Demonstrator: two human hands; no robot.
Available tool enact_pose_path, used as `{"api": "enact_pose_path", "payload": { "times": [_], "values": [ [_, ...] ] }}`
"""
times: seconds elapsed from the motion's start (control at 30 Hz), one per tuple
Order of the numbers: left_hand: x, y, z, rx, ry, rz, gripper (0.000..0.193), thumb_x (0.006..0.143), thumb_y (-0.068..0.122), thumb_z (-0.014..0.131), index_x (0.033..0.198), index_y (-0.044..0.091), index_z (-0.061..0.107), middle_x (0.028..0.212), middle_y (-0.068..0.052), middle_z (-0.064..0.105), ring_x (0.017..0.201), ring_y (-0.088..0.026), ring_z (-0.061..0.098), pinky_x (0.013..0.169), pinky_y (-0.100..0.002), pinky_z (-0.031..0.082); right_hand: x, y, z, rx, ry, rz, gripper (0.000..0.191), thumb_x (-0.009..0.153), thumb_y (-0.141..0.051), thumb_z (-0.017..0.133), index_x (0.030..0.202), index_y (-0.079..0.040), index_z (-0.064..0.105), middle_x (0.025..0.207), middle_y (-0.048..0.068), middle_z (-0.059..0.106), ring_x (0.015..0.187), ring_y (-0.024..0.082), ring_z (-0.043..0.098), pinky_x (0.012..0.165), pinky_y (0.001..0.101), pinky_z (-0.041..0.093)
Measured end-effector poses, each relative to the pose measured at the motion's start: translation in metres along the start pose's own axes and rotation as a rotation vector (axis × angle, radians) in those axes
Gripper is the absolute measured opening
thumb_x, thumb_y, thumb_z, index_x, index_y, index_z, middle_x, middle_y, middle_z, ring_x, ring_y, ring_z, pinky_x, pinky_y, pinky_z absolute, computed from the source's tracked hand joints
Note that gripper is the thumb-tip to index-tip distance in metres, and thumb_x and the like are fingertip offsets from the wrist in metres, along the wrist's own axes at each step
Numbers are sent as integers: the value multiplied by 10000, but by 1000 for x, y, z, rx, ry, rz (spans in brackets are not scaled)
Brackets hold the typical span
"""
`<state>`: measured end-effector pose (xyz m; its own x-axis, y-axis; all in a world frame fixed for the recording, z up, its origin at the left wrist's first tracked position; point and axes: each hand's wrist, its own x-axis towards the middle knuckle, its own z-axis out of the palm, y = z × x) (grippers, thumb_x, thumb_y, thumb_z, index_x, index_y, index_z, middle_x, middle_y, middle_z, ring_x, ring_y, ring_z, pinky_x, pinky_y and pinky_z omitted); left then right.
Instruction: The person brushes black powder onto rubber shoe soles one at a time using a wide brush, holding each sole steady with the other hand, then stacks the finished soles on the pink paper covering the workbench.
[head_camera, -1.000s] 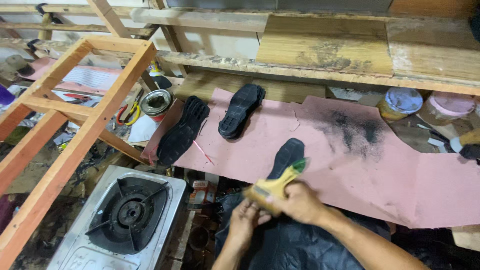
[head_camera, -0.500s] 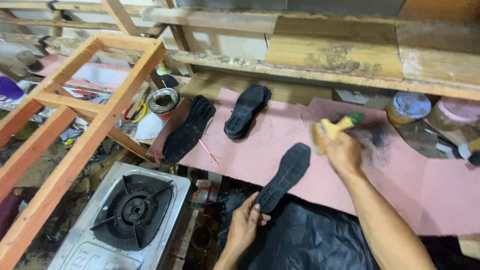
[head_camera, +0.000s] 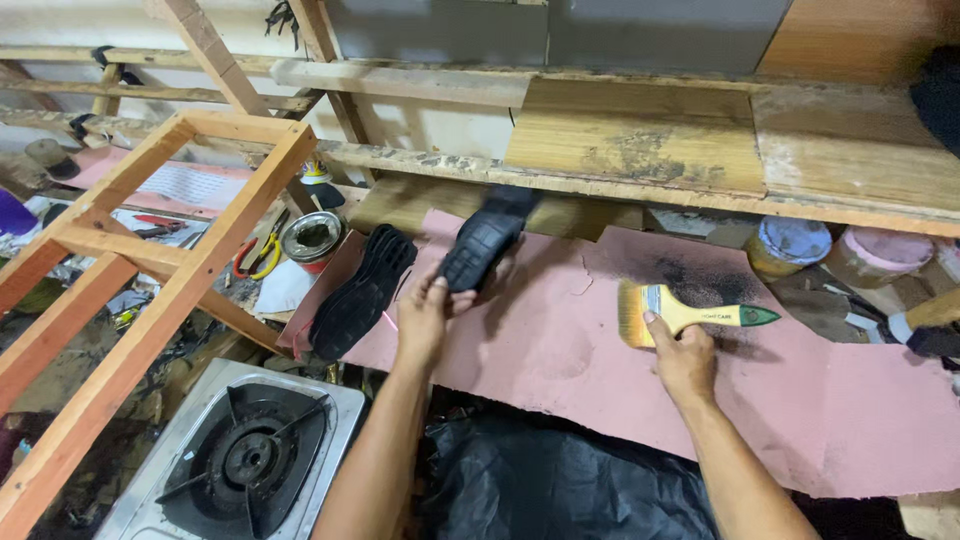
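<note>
Shoe sole (head_camera: 483, 240) gripped in left hand (head_camera: 425, 315); right hand (head_camera: 683, 360) rests open-fingered against paintbrush (head_camera: 680, 312) on pink paper (head_camera: 560, 340).

**What the view did not show clearly**

The black shoe sole (head_camera: 487, 243) in the left hand (head_camera: 425, 318) was blurred, so its tread was unreadable, and its near end was covered by the fingers. The right hand (head_camera: 684, 358) hid part of the paintbrush (head_camera: 680, 312) handle. The gas stove (head_camera: 240, 458) was cut by the bottom edge. The black plastic sheet (head_camera: 560, 480) also ran out of the picture below. The pink tub (head_camera: 880, 255) stood partly under the wooden shelf (head_camera: 640, 150).
</note>
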<state>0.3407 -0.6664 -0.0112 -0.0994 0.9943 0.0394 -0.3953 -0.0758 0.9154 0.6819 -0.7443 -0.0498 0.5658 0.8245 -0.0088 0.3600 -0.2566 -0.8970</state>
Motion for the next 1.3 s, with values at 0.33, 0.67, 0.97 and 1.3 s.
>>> {"api": "enact_pose_path", "payload": {
  "times": [0.33,0.67,0.97,1.3],
  "values": [
    [22,3,-25,470,97,-68,390,1034,199,563,1365,-4,598,811,-144,682,615,-186,642,541,-320,551,5,-2,2,-64,7,-79,434,942,-387,734,934,47,733,688,145,694,534,219,668,533,370,543],
    [45,35,-55,1582,95,601,408,925,223,668,1301,67,669,1317,-136,650,1217,-338,574,972,-496,490,9,4,13,-71,48,-87,445,925,-401,745,908,44,727,670,125,686,516,205,649,512,368,524],
    [88,43,-40,2118,-116,628,468,889,267,674,1338,151,613,1372,-49,596,1361,-285,474,973,-480,432,0,-7,6,-16,6,-19,425,897,-416,711,922,8,705,636,86,683,480,189,627,492,374,527],
    [59,48,-56,1792,-141,456,385,938,109,588,1322,108,623,1218,-191,586,1081,-386,643,880,-507,551,2,3,1,-99,12,-65,442,883,-468,695,926,-29,729,636,100,697,514,229,677,570,388,537]
  ]
}}
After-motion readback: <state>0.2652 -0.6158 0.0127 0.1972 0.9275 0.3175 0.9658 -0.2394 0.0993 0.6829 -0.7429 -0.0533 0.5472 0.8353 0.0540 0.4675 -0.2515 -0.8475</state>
